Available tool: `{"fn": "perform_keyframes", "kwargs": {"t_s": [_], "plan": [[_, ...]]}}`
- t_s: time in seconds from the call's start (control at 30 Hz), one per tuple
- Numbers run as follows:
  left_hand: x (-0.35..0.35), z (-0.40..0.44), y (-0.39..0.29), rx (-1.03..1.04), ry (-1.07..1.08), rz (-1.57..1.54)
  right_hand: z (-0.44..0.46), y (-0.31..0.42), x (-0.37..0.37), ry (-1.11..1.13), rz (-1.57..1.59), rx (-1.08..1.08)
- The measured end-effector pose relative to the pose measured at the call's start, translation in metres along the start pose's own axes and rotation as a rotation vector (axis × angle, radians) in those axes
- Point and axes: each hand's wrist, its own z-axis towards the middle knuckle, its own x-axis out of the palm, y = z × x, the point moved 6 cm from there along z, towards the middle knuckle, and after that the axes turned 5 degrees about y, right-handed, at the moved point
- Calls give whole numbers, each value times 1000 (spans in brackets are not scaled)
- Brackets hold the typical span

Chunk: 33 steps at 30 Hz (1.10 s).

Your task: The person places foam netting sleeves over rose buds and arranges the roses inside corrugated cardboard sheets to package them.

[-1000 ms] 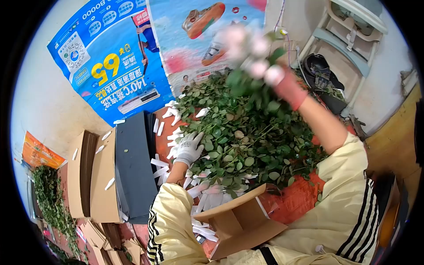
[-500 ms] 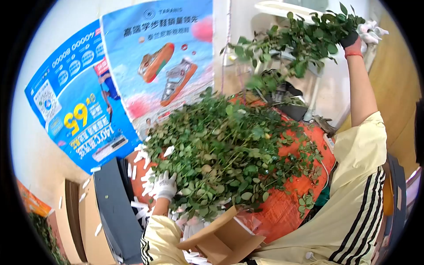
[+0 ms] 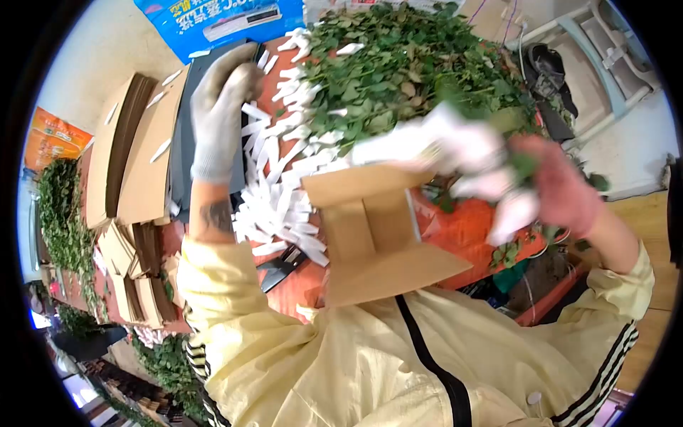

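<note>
Right hand [image 3: 562, 186] and flowers [image 3: 473, 146] nearer box [image 3: 373, 231]

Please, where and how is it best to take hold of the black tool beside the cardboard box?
Probably grip the black tool across its middle, from above and the left: it looks narrow, white strips crowd its far end, and the cardboard box stands right of it.
</note>
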Motion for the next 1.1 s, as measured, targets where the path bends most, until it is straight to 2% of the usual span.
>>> {"fn": "perform_keyframes", "kwargs": {"t_s": [0.07,0.1,0.13,0.17,0.2,0.23,0.27,0.3,0.37,0.43,0.5,0.57,0.6,0.63,0.73,0.83,0.9,0.97,1.0,1.1], "plan": [[-17,-52,-19,30,42,-55,21,34,50,200,-53,-90],[-23,-78,-22,25,121,-79,28,49,67,166,-89,-194],[-26,-102,-21,-43,189,-105,35,56,94,362,-217,-154],[-24,-123,-22,-116,322,-156,46,59,114,394,-218,-186],[-17,-143,-23,-254,447,-222,54,60,138,212,-211,-284],[-9,-157,-21,-304,570,-266,62,56,169,25,-301,-354],[-1,-170,-15,-275,580,-294,82,68,158,220,-176,-163],[7,-181,-5,-355,579,-287,95,63,181,67,-217,-196],[27,-192,13,-390,545,19,112,51,228,-94,-238,-249],[45,-200,34,-94,533,507,103,41,224,-33,-325,-203],[63,-211,56,-33,592,677,94,41,206,34,-392,-140],[79,-219,76,-7,566,777,86,54,184,245,-384,-307],[82,-222,89,-15,570,771,80,51,191,72,-327,-414],[81,-224,102,-77,573,793,84,49,196,78,-322,-415],[80,-228,118,-152,633,769,103,42,216,337,-234,-282],[83,-230,108,-196,716,762,97,35,210,467,-158,-292],[86,-228,97,-163,707,750,98,21,212,422,-81,-313],[86,-231,104,-250,699,683,99,17,210,254,104,-353],[87,-230,109,-193,669,767,101,21,224,284,-7,-356],[92,-222,110,-102,611,903,99,24,226,403,11,-243]]}}
